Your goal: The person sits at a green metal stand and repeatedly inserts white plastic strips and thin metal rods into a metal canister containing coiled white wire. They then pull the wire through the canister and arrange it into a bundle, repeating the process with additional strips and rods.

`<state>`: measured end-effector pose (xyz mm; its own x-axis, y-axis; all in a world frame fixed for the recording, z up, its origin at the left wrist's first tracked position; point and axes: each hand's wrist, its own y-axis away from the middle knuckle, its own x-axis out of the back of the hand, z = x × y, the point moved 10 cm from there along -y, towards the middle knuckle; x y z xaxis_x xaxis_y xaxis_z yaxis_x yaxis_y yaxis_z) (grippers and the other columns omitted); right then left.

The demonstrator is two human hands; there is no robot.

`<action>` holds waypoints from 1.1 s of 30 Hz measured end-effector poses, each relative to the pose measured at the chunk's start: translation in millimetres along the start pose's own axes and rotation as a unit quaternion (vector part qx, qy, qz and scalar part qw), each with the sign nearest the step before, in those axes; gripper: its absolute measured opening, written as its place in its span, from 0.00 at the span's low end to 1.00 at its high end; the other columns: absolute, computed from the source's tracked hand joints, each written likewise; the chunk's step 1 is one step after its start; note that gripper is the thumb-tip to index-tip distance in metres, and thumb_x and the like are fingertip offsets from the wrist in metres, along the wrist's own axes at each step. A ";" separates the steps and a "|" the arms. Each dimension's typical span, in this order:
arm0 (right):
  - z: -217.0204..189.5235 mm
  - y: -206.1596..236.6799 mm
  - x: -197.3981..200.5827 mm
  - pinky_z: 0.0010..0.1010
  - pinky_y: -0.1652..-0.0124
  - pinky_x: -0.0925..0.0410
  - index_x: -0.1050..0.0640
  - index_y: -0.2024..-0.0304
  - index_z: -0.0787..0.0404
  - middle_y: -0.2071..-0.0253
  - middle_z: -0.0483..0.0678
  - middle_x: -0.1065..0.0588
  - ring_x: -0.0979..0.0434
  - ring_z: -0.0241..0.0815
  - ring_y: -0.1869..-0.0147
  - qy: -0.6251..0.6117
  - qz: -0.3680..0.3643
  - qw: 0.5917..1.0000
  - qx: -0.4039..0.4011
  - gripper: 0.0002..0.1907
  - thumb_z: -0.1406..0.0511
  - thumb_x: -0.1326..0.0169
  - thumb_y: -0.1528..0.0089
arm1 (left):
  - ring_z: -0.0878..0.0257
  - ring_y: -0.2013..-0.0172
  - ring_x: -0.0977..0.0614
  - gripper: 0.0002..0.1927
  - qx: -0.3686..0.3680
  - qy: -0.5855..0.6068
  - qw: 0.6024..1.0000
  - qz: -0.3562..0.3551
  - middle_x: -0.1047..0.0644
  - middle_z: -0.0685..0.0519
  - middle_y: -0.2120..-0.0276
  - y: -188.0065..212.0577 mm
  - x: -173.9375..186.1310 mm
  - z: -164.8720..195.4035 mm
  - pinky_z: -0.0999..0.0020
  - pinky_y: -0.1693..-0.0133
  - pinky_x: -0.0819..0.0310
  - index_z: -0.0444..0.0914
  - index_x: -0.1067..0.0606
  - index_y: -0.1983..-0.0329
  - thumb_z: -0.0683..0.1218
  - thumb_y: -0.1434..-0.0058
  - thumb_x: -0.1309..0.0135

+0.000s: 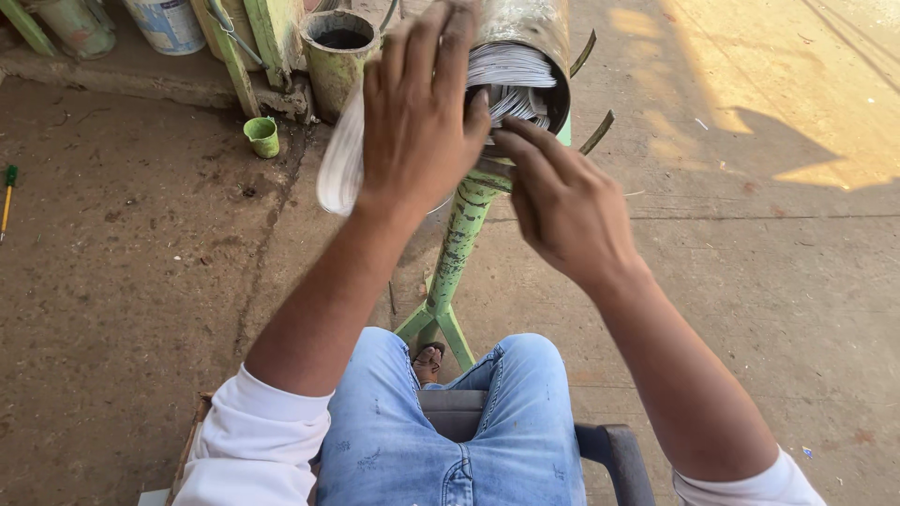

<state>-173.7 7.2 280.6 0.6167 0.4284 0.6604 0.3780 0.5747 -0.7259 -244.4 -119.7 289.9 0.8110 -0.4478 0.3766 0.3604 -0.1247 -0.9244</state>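
An outdoor workshop yard, rough and paint-stained. Bare, dirty concrete floor (141,281) underfoot, sunlit at far right. Green-smeared metal drum (337,56) and small green plastic cup (262,136) at far left, beside paint-spattered buckets (169,23) (all well used). Chipped green welded metal stand (455,272) in the middle, carrying a dull metal cylinder (530,37) packed with white sheets.
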 end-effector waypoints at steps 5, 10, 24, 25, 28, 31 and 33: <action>9.7 -21.7 -37.0 0.42 0.64 0.24 0.30 0.38 0.70 0.40 0.62 0.29 0.18 0.56 0.61 0.071 -0.070 0.989 -0.111 0.23 0.69 0.48 0.36 | 0.48 0.40 0.24 0.31 -0.057 -0.004 0.998 -0.033 0.19 0.48 0.44 -17.9 -28.1 2.7 0.49 0.39 0.31 0.40 0.28 0.33 0.49 0.39 0.34; 26.9 -6.3 -30.3 0.47 0.63 0.26 0.30 0.43 0.74 0.48 0.65 0.30 0.20 0.61 0.61 -0.006 -0.041 0.988 -0.150 0.19 0.70 0.48 0.36 | 0.54 0.45 0.18 0.19 -0.127 -0.004 0.992 -0.015 0.16 0.46 0.52 -19.2 -28.5 35.3 0.55 0.40 0.30 0.36 0.22 0.40 0.42 0.35 0.39; 43.7 8.8 -11.7 0.46 0.60 0.28 0.25 0.50 0.62 0.60 0.54 0.23 0.21 0.59 0.57 -0.130 0.028 0.987 -0.086 0.10 0.68 0.43 0.32 | 0.58 0.56 0.16 0.05 -0.213 -0.133 0.956 -0.150 0.16 0.50 0.68 -43.2 -2.6 83.7 0.60 0.53 0.27 0.40 0.16 0.63 0.43 0.39 0.41; 38.9 13.0 -9.9 0.46 0.60 0.27 0.25 0.49 0.62 0.59 0.53 0.22 0.21 0.59 0.57 -0.135 0.032 0.985 -0.102 0.10 0.67 0.43 0.32 | 0.59 0.55 0.17 0.07 -0.215 -0.136 0.957 -0.141 0.16 0.51 0.66 -36.2 4.9 88.0 0.61 0.50 0.28 0.40 0.16 0.57 0.44 0.36 0.41; 35.4 15.9 -3.7 0.48 0.63 0.28 0.26 0.50 0.64 0.58 0.55 0.23 0.21 0.60 0.59 -0.119 0.031 0.980 -0.156 0.12 0.63 0.43 0.31 | 0.59 0.49 0.20 0.13 -0.219 -0.119 0.961 -0.119 0.17 0.51 0.56 -33.1 21.7 92.5 0.58 0.44 0.32 0.41 0.17 0.46 0.46 0.33 0.40; 37.1 15.7 -11.1 0.51 0.68 0.31 0.27 0.50 0.68 0.59 0.59 0.24 0.22 0.63 0.62 -0.066 -0.027 0.971 -0.227 0.18 0.60 0.41 0.32 | 0.55 0.45 0.25 0.21 -0.229 -0.046 0.966 -0.115 0.22 0.53 0.46 -42.8 27.0 94.1 0.52 0.44 0.36 0.44 0.18 0.46 0.50 0.44 0.42; 37.8 16.4 -13.0 0.52 0.68 0.31 0.25 0.50 0.67 0.60 0.59 0.24 0.22 0.64 0.63 -0.029 -0.053 0.964 -0.258 0.19 0.57 0.41 0.33 | 0.51 0.44 0.29 0.28 -0.287 -0.015 0.956 -0.060 0.26 0.54 0.41 -52.2 30.4 106.6 0.52 0.42 0.39 0.44 0.19 0.48 0.53 0.54 0.45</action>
<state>-201.6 37.4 267.4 0.5221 0.4330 0.7348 0.7392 0.2001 -0.6431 -189.5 -32.5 356.0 0.7954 -0.3748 0.4764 0.1477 -0.6424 -0.7520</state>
